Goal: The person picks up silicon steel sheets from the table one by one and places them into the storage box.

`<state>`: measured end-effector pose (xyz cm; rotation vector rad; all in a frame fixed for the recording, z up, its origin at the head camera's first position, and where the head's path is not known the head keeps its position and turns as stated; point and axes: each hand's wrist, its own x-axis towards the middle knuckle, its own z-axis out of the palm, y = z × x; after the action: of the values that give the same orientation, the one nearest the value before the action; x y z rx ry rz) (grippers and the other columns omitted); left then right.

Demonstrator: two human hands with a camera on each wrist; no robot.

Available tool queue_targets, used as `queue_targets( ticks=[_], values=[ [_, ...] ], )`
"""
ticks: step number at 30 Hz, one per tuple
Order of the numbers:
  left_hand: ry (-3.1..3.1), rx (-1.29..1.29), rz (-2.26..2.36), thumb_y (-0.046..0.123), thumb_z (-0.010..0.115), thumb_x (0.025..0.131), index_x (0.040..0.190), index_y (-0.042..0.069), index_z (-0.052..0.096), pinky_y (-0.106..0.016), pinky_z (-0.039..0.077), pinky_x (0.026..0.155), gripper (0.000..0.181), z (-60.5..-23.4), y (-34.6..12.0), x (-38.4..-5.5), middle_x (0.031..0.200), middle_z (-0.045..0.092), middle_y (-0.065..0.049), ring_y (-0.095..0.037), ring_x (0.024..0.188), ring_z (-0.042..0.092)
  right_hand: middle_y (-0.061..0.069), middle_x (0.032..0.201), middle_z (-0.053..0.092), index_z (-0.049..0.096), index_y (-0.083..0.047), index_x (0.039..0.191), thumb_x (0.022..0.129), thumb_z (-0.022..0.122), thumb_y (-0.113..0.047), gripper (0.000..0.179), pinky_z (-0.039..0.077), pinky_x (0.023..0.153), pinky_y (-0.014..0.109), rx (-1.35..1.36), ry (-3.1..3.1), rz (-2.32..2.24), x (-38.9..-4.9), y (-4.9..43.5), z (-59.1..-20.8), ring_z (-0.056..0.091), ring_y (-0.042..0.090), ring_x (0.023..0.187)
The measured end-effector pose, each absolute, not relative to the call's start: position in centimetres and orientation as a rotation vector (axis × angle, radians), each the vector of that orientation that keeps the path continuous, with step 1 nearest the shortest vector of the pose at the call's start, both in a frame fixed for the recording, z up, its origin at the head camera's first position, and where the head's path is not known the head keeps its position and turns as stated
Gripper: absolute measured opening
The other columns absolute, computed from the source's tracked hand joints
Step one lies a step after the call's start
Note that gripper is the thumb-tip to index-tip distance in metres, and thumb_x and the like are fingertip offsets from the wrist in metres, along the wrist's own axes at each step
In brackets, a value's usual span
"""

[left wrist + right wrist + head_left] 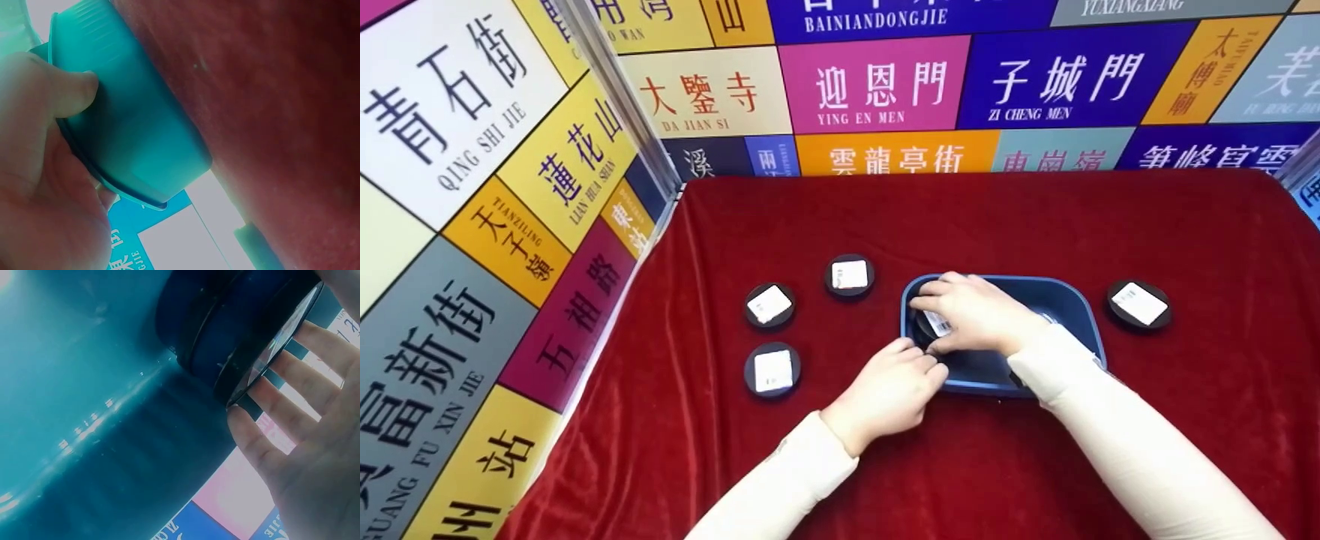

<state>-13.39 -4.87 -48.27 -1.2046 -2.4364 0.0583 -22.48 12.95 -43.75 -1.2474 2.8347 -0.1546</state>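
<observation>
A blue plastic basin [1076,322] stands on the red cloth in the head view. My left hand [889,390] grips its near-left rim; in the left wrist view the thumb [79,93] presses the ribbed outer wall. Inside the basin's left end, my right hand [979,311] holds a black round container [247,332] with a white label by its edges. In the right wrist view the fingers [287,402] spread along the container's labelled face. Directly beneath it is another dark round body [174,315]; whether the two are separate pieces I cannot tell.
Left of the basin lie three black round containers with white labels: one at the back [849,275], one farther left [769,305], one nearer [772,370]. Another black container [1139,304] lies right of the basin. Coloured sign panels [877,86] stand behind and left of the red cloth [1005,465].
</observation>
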Motion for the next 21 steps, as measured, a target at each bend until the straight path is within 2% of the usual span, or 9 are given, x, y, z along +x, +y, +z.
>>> queue_targets(
  ticks=[4,13,21],
  values=[
    [-2.452,-1.203,0.059,0.016,0.066,0.082,0.085,0.017,0.059,-0.031,0.043,0.089,0.008,-48.3,-4.8,-13.4,0.083,0.066,0.005,-0.015,0.084,0.064,0.012,0.134,0.065,0.065,-0.01,0.133,0.074,0.085,-0.042,0.07,0.045,0.104,0.057,-1.217,2.828,-0.182,-22.4,13.1,-43.4,0.054,0.034,0.127],
    [-2.47,-1.211,0.044,0.015,0.067,0.082,0.087,0.017,0.06,-0.033,0.044,0.093,0.009,-48.1,-4.8,-13.2,0.085,0.067,0.005,-0.016,0.088,0.066,0.01,0.133,0.065,0.067,-0.013,0.13,0.078,0.081,-0.046,0.063,0.046,0.101,0.052,-1.152,2.826,-0.241,-22.0,13.6,-42.2,0.055,0.031,0.124],
    [-2.476,-1.207,0.039,0.016,0.068,0.083,0.087,0.017,0.06,-0.033,0.044,0.093,0.009,-48.1,-4.8,-13.2,0.084,0.066,0.004,-0.016,0.084,0.064,0.009,0.13,0.064,0.068,-0.014,0.128,0.081,0.079,-0.044,0.057,0.046,0.101,0.053,-1.152,2.826,-0.294,-21.6,14.4,-41.2,0.056,0.03,0.121]
  ],
)
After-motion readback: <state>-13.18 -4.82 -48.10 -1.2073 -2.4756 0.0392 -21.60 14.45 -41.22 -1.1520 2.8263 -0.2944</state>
